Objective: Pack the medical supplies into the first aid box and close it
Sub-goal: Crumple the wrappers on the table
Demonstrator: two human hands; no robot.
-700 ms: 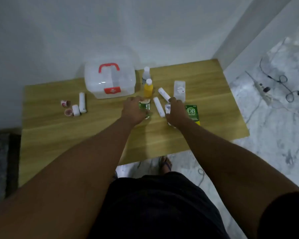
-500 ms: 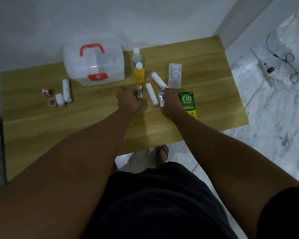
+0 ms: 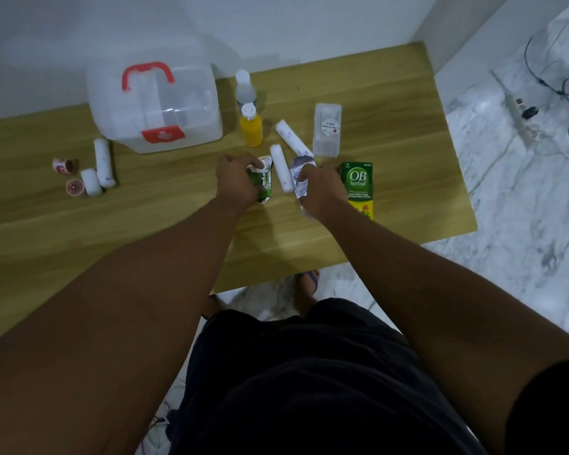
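Note:
A clear first aid box [image 3: 155, 106] with a red handle and red latch stands shut at the back left of the wooden table [image 3: 79, 224]. My left hand [image 3: 235, 180] grips a green foil packet [image 3: 264, 178]. My right hand [image 3: 322, 188] grips a silver-purple foil packet [image 3: 299, 174]. Between the hands lies a white bandage roll [image 3: 281, 172]; another white roll [image 3: 291, 139] lies behind it. A yellow bottle [image 3: 251, 126], a clear bottle [image 3: 244, 90], a clear plastic case [image 3: 326, 129] and a green OB herbal carton [image 3: 358, 187] sit nearby.
At the table's left lie two white bandage rolls [image 3: 104, 162] and two small pink tape rolls [image 3: 74, 187]. The wall runs behind the table. Cables and a power strip [image 3: 526, 110] lie on the marble floor to the right. My foot [image 3: 307, 284] shows under the table's front edge.
The camera has tilted down and closer. Both hands have closed on the foil packets, which now stick up more between the fingers.

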